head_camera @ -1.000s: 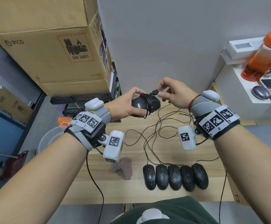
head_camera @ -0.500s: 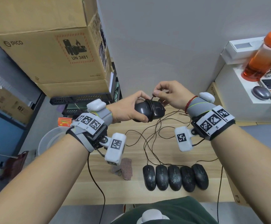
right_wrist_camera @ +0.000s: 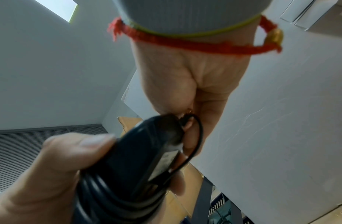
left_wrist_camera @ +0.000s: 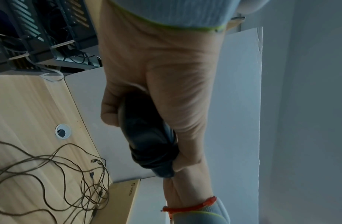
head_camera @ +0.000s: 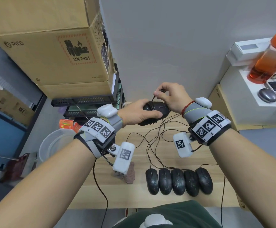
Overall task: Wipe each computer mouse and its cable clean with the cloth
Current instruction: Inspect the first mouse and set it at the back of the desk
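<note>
five mice [head_camera: 178, 181] in a row on the counter [head_camera: 150, 199], cloth [head_camera: 130, 173] just left of the row, untouched. beyond the row, left hand [head_camera: 138, 113] grips a sixth mouse [head_camera: 157, 111] aloft; right hand [head_camera: 171, 97] pinches its cable [head_camera: 152, 102], wound round it. wiping seemingly mostly ahead.
</note>
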`<state>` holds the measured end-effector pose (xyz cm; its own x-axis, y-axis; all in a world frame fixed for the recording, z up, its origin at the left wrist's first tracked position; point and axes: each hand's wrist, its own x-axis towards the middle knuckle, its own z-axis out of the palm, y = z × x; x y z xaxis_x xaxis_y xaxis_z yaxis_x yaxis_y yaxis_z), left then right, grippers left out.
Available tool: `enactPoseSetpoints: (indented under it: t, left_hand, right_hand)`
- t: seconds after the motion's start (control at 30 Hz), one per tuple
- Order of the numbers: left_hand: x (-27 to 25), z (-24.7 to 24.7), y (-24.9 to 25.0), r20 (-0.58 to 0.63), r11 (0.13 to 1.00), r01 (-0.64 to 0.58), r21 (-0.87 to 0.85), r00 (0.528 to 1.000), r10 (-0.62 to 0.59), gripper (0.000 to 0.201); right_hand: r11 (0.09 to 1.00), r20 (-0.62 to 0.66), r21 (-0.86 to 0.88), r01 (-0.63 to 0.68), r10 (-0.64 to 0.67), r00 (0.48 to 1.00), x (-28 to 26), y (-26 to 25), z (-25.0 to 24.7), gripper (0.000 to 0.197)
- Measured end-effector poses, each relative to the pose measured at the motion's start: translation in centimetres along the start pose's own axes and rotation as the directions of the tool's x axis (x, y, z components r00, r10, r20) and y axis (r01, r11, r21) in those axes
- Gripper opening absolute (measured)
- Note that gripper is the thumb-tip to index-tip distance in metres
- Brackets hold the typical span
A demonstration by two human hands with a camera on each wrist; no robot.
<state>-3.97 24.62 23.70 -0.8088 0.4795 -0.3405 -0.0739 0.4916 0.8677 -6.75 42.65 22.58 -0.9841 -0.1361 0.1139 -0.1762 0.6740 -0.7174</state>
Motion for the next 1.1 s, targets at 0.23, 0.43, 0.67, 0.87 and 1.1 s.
enactPoseSetpoints:
  t: [0.23,0.43,0.67,0.87,1.1]
  left_hand:
    - [0.1,-0.4,-0.2,0.012,0.993,-0.030,0.115,1.000,0.029,0.071]
    - [0.5,-0.6,-1.4,-0.141,0.997,0.004,-0.071,0.990,-0.014,0.038]
    - [1.4,-0.6,-2.8,-0.322,0.941,-0.025,-0.338,0.942,-0.091,0.046]
    - [1.5,-1.1,-3.1,-0.347,0.853,-0.014,-0.522,0.917,-0.198,0.019]
    - [0.8,-1.6,-4.7,-0.325,0.824,-0.029,-0.567,0.926,-0.191,0.029]
  right_hand:
    - [0.995,0.064,-0.040,-0.088,0.091,0.994,0.0,0.5,0.5,0.022]
    - [0.922,0.092,0.223,-0.317,0.304,0.948,-0.5,1.0,0.3,0.037]
    - [0.772,0.430,0.437,-0.462,0.271,0.861,-1.8,-0.4,2.2,0.051]
    - [0.724,0.380,0.552,-0.414,0.224,0.897,-1.6,-0.3,3.7,0.030]
    - [0.653,0.370,0.633,-0.416,0.217,0.903,-1.9,-0.8,5.2,0.033]
